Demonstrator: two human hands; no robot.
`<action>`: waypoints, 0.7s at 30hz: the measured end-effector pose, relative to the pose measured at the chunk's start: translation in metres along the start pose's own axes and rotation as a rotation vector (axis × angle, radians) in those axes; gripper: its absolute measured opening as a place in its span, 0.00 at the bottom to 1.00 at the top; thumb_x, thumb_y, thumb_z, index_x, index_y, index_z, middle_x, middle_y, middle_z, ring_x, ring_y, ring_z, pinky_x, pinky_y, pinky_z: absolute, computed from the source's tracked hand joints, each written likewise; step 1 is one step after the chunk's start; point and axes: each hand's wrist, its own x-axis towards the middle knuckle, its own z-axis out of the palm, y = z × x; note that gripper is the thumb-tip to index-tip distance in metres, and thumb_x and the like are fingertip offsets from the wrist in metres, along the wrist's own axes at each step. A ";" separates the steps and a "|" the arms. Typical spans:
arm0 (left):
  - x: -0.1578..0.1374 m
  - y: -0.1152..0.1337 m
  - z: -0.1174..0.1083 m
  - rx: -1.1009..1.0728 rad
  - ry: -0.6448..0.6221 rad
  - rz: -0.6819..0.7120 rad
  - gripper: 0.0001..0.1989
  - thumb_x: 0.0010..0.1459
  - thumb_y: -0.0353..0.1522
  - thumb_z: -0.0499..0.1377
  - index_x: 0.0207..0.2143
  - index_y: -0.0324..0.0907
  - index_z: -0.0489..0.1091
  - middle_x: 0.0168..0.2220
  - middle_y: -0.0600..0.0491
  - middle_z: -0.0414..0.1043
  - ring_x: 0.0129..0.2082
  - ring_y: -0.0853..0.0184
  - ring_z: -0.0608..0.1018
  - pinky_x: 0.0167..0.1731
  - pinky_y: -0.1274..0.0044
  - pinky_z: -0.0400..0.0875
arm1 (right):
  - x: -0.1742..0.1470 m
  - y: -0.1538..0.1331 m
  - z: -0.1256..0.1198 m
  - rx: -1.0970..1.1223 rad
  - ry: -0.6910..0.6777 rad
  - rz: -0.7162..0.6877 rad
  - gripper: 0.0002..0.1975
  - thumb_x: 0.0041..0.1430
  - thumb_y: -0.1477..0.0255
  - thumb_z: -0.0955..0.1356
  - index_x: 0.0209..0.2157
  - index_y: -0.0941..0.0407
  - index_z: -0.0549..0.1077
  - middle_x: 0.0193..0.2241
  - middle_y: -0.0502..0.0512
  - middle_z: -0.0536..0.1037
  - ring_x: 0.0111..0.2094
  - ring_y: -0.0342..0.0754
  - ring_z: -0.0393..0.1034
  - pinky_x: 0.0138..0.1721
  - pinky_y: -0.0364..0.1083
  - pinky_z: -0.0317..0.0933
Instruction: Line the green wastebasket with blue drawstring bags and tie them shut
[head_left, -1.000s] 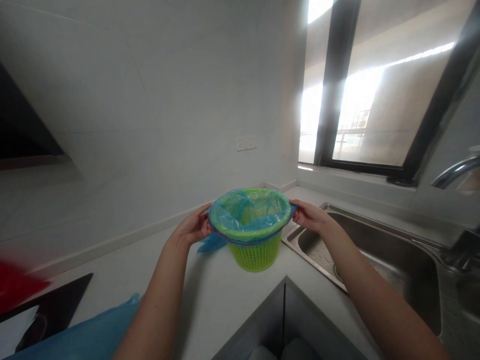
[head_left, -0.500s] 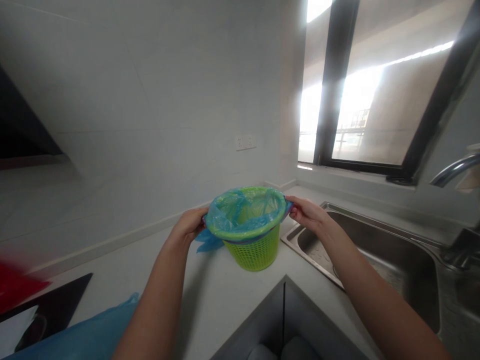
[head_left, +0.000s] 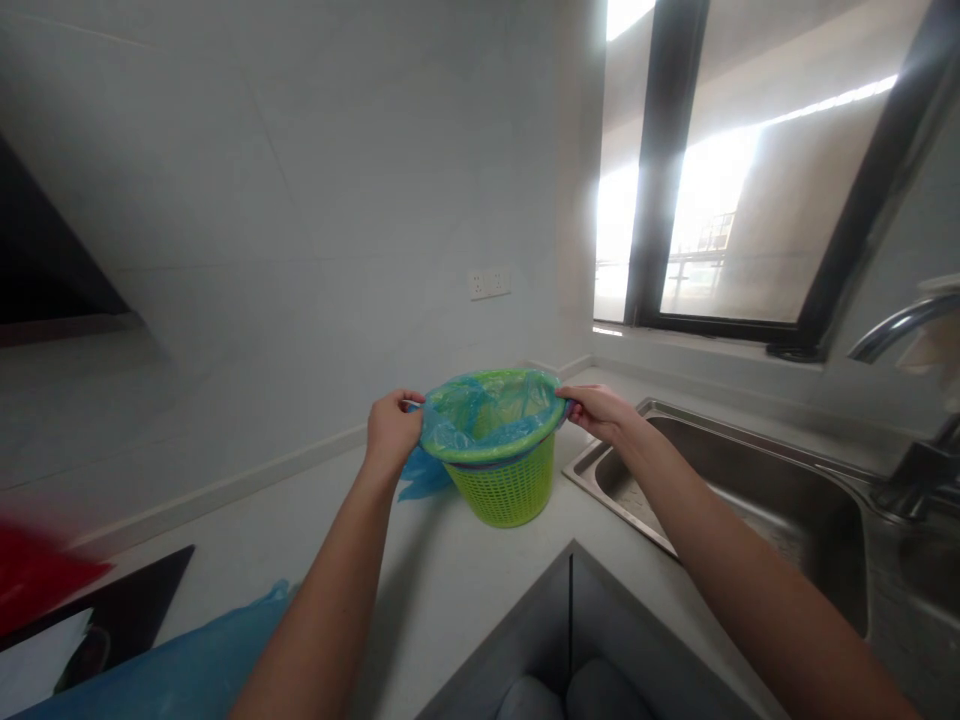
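Note:
A lime-green plastic basket (head_left: pixel 506 492) with holed sides stands upright on the counter. It is lined with a thin, translucent blue plastic bag (head_left: pixel 491 438), which is folded over the rim. On the basket's left side, my left hand (head_left: pixel 393 430) pinches the bag's edge at the rim. Opposite it, my right hand (head_left: pixel 598 410) grips the bag at the right side of the rim, thumb on top. A loose blue part of the bag (head_left: pixel 427 474) hangs out beneath my left hand. A purplish band shows under the rim.
To the right lies a steel sink (head_left: pixel 720 470) with a tap (head_left: pixel 904 325). A blue plastic sheet or bag (head_left: pixel 195 650) lies at lower left, by a black hob (head_left: pixel 142 605) and something red (head_left: pixel 45 580). Grey open cabinet doors (head_left: pixel 517 625) are in front. A wall socket (head_left: pixel 489 284) is behind.
My left hand has shifted up along the rim, its fingers now nearer the top edge. My right hand keeps its hold on the bag. The view has moved slightly.

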 end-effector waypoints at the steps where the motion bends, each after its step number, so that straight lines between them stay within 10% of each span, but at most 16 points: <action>1: -0.001 0.005 -0.001 0.081 0.000 0.027 0.11 0.43 0.27 0.61 0.33 0.40 0.75 0.23 0.55 0.68 0.22 0.69 0.67 0.24 0.77 0.57 | 0.000 -0.002 0.003 -0.034 0.019 -0.011 0.08 0.54 0.86 0.70 0.27 0.61 0.71 0.14 0.45 0.66 0.14 0.35 0.56 0.16 0.35 0.57; 11: -0.012 0.048 0.000 0.578 -0.147 0.137 0.12 0.46 0.22 0.57 0.31 0.42 0.75 0.33 0.46 0.77 0.37 0.55 0.78 0.35 0.71 0.64 | -0.007 -0.026 0.037 -1.377 0.189 -0.368 0.21 0.48 0.85 0.71 0.45 0.58 0.77 0.43 0.63 0.80 0.45 0.57 0.75 0.40 0.47 0.65; 21: -0.007 0.050 -0.014 0.506 -0.234 0.015 0.05 0.42 0.24 0.63 0.24 0.41 0.72 0.27 0.44 0.76 0.33 0.53 0.79 0.34 0.71 0.68 | -0.001 -0.035 0.043 -1.241 0.195 -0.307 0.13 0.53 0.78 0.71 0.42 0.62 0.76 0.44 0.71 0.79 0.48 0.61 0.74 0.45 0.49 0.65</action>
